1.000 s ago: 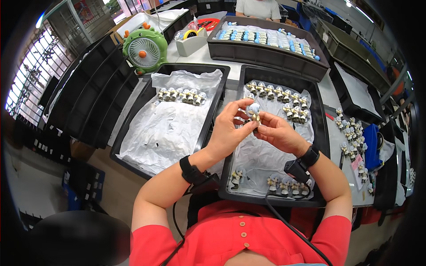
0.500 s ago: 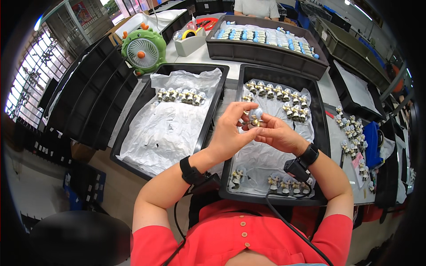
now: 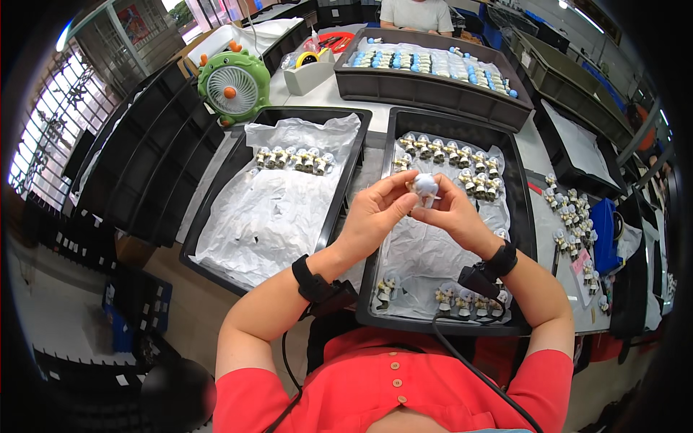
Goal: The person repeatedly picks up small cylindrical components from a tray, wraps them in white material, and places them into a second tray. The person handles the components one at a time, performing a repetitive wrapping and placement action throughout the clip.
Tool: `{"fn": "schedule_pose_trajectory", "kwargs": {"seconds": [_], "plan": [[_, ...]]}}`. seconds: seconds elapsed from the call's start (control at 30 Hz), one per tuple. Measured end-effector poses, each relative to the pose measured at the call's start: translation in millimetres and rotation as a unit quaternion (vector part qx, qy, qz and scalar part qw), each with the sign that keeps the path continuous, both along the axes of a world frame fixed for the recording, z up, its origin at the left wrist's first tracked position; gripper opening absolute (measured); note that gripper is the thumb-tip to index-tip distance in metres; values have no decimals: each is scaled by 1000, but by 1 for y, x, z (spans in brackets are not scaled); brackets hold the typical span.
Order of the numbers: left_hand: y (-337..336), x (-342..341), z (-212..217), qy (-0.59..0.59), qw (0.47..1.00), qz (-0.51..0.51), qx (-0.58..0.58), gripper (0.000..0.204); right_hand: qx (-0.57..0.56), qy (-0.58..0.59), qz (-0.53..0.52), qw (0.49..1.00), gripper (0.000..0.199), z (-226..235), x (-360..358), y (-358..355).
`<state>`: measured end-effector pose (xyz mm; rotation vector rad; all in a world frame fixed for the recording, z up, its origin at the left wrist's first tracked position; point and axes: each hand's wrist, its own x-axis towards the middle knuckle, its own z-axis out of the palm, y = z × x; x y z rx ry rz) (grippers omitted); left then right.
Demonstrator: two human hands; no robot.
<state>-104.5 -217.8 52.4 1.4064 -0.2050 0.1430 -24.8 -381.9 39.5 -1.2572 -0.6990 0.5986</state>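
Hands are meeting above a rectangular black plastic tray (image 3: pixel 522 216) lined with white paper (image 3: pixel 419 252): the left hand (image 3: pixel 377 215) and the right hand (image 3: pixel 456 218) are pinching a small, pale-blue-haired figurine (image 3: pixel 426 185) between their fingertips. Below, similar figurines (image 3: pixel 437 149) are filling rows at the tray's far end, and a few more are lining its near edge. To the left, a second black tray (image 3: pixel 355 156) with crumpled white paper (image 3: pixel 267 216) is holding one row near its far end. Beyond, a deep grey-brown crate (image 3: pixel 433 99) is containing rows of blue-and-white pieces (image 3: pixel 401 61). At right, more figurines (image 3: pixel 570 211) are crowding the pale tabletop (image 3: pixel 530 146) beside a blue bin (image 3: pixel 605 232).
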Motion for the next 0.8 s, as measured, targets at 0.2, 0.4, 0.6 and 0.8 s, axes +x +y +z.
{"fn": "schedule_pose_trajectory", "kwargs": {"seconds": [0.2, 0.4, 0.6, 0.8], "plan": [[3, 2, -4, 41, 999, -25, -1, 42, -126, -336, -132, 924, 26, 17, -15, -1], [3, 4, 2, 78, 976, -68, -189, 39, -76, -357, -120, 923, 25, 20, -15, -3], [10, 9, 0, 87, 954, -106, -266, 36, -58, -366, -134, 919, 33, 19, -13, -6], [10, 8, 1, 78, 953, -119, -267, 37, -63, -401, -151, 901, 40, 15, -12, -3]]}}
